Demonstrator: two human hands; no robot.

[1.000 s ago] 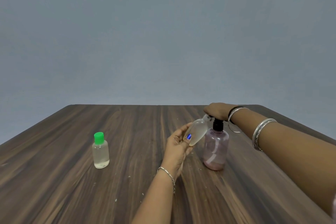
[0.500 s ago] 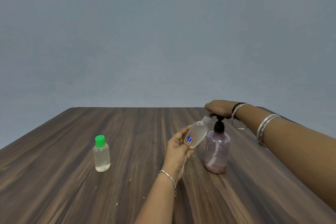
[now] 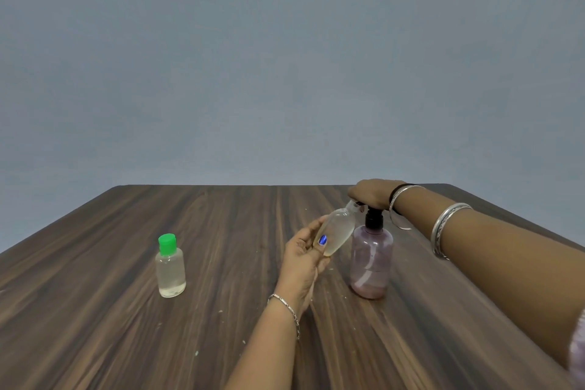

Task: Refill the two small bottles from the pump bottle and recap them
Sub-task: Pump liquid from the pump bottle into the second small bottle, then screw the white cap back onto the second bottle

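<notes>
We hold the open small bottle (image 3: 337,231) tilted in the left hand (image 3: 302,258), fingers and thumb wrapped round its body, its neck raised to the nozzle of the pump bottle (image 3: 371,263). The pump bottle stands upright on the counter (image 3: 95,310), just beside the left hand. The right hand (image 3: 372,195) lies on top of the black pump head, pressing it; we cannot tell whether the fingers curl round the head or lie flat. The capped small bottle (image 3: 171,266), green cap fitted, stands upright well apart to the left and appears filled. The cap of the open bottle is not in view.

Faults we judge possible from here:

- Neck drifts off the nozzle: liquid runs down the outside of the bottle and onto the counter.
- Pump head pressed off-axis: the pump bottle, which looks nearly empty and therefore light, tips or slides.
- Low level in the pump bottle: the dip tube draws air and the stroke delivers little.
- Overfilling at this tilt: liquid spills from the neck before recapping.
</notes>
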